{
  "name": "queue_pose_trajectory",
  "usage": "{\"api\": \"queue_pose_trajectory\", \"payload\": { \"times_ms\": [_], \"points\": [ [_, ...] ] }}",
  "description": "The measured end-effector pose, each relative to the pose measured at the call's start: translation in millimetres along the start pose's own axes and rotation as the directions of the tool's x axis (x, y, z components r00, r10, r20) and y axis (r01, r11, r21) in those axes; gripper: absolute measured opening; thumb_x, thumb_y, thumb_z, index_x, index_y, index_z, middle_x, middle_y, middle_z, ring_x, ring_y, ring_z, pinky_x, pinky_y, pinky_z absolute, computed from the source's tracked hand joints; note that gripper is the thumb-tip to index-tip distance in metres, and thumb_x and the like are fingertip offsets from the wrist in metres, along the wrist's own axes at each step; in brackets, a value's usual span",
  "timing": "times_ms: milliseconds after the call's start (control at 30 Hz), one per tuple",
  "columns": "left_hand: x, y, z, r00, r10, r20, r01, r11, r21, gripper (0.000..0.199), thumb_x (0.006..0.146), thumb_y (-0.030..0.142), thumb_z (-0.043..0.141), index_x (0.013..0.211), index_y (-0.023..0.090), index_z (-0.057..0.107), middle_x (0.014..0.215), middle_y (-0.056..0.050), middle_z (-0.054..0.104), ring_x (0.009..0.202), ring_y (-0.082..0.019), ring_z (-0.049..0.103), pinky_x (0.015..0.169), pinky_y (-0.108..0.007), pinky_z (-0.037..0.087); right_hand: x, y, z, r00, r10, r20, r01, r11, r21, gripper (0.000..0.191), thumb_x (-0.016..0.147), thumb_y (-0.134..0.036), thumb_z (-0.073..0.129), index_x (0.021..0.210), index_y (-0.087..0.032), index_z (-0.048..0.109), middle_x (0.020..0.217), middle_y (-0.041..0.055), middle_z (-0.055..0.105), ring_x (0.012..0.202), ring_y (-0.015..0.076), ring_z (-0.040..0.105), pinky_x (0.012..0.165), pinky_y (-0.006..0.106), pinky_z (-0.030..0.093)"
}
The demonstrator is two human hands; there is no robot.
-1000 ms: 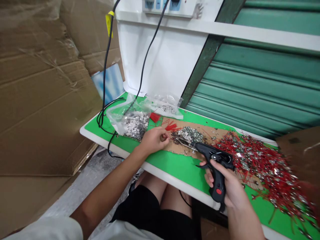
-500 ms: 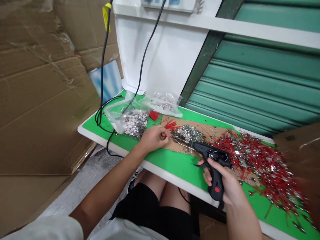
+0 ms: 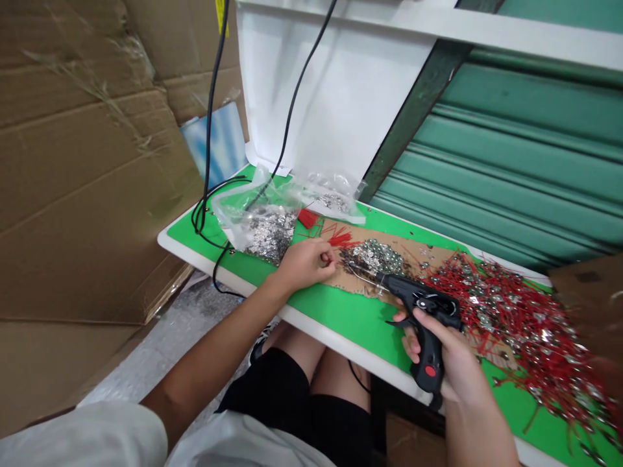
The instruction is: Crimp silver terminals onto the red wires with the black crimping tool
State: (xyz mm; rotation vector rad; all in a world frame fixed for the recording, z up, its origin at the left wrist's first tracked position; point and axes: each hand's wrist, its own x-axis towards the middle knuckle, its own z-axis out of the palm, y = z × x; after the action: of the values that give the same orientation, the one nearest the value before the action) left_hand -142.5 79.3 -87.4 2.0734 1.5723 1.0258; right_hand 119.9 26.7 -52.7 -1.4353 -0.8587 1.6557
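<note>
1. Flattened cardboard boxes (image 3: 82,168) fill the left side, and a green roller shutter (image 3: 525,149) stands behind the worktop on the right.
2. The worktop (image 3: 350,321) has a green surface with a white edge; the person's bare knees show below its near edge.
3. A strip of brown cardboard (image 3: 357,282) lies along the worktop, under the small parts.
4. A wide heap of red wires with silver ends (image 3: 516,324) covers the right part of the worktop.
5. Two clear plastic bags (image 3: 265,224) of silver pieces lie at the far left end, beside black cables (image 3: 207,214).
6. The black glue gun (image 3: 426,324) is in the right hand (image 3: 450,363), fingers wrapped round the grip; its nozzle points left at the cardboard strip.
7. A small pile of loose silver pieces (image 3: 377,256) sits on the cardboard just beyond the nozzle.
8. The left hand (image 3: 304,266) rests on the cardboard's edge, fingertips pinched together on something too small to make out, just beside a tuft of red wires (image 3: 341,239).
</note>
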Motion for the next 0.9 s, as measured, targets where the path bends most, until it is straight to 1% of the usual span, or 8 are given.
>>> {"api": "queue_pose_trajectory", "payload": {
  "times_ms": [267, 367, 567, 733, 900],
  "points": [
    [0.1, 1.4, -2.4, 0.998, -0.038, 0.043, 0.039, 0.999, -0.032, 0.004, 0.073, 0.019, 0.062, 0.073, 0.017, 0.065, 0.073, 0.0, 0.064, 0.07, -0.01, 0.056, 0.062, -0.02, 0.038, 0.1, 2.7, -1.6, 0.999, 0.035, -0.04, -0.036, 0.999, -0.03, 0.041, 0.059, -0.048, 0.082, 0.073, -0.011, 0.072, 0.042, 0.0024, 0.049, 0.037, 0.0103, 0.043, 0.035, 0.02, 0.03],
    [0.3, 0.2, -2.1, 0.999, -0.034, 0.031, 0.036, 0.998, -0.053, 0.004, 0.073, 0.018, 0.062, 0.074, 0.017, 0.066, 0.075, 0.0, 0.064, 0.071, -0.01, 0.056, 0.063, -0.019, 0.039, -0.4, 2.4, -1.8, 0.998, 0.038, -0.047, -0.04, 0.998, -0.044, 0.042, 0.059, -0.05, 0.081, 0.072, -0.011, 0.071, 0.042, 0.0027, 0.049, 0.037, 0.0107, 0.044, 0.036, 0.021, 0.031],
    [0.4, -1.0, -1.0, 1.0, -0.02, 0.011, 0.02, 0.999, -0.038, 0.004, 0.073, 0.019, 0.062, 0.073, 0.017, 0.065, 0.075, 0.001, 0.064, 0.069, -0.009, 0.055, 0.063, -0.02, 0.039, -0.7, 1.7, -4.2, 0.998, 0.046, -0.047, -0.049, 0.996, -0.081, 0.037, 0.067, -0.048, 0.077, 0.076, -0.013, 0.071, 0.043, 0.0028, 0.052, 0.038, 0.0109, 0.045, 0.037, 0.02, 0.033],
    [1.0, 1.0, -2.2, 0.999, -0.021, 0.026, 0.021, 1.0, -0.015, 0.004, 0.074, 0.02, 0.062, 0.073, 0.017, 0.065, 0.076, 0.001, 0.064, 0.069, -0.009, 0.056, 0.062, -0.02, 0.038, -2.5, 3.5, -3.6, 0.993, 0.063, -0.105, -0.072, 0.993, -0.092, 0.041, 0.065, -0.052, 0.077, 0.072, -0.013, 0.069, 0.042, 0.0032, 0.051, 0.036, 0.0111, 0.045, 0.035, 0.021, 0.032],
    [1.3, 0.1, -1.3, 0.999, -0.022, 0.034, 0.023, 1.0, -0.019, 0.004, 0.075, 0.02, 0.062, 0.073, 0.017, 0.065, 0.076, 0.0, 0.065, 0.068, -0.009, 0.055, 0.061, -0.02, 0.038, -8.3, 0.9, 1.7, 0.993, 0.045, -0.112, -0.056, 0.994, -0.095, 0.037, 0.066, -0.049, 0.078, 0.067, -0.014, 0.067, 0.044, 0.0027, 0.052, 0.036, 0.0108, 0.046, 0.035, 0.021, 0.034]
  ]
}}
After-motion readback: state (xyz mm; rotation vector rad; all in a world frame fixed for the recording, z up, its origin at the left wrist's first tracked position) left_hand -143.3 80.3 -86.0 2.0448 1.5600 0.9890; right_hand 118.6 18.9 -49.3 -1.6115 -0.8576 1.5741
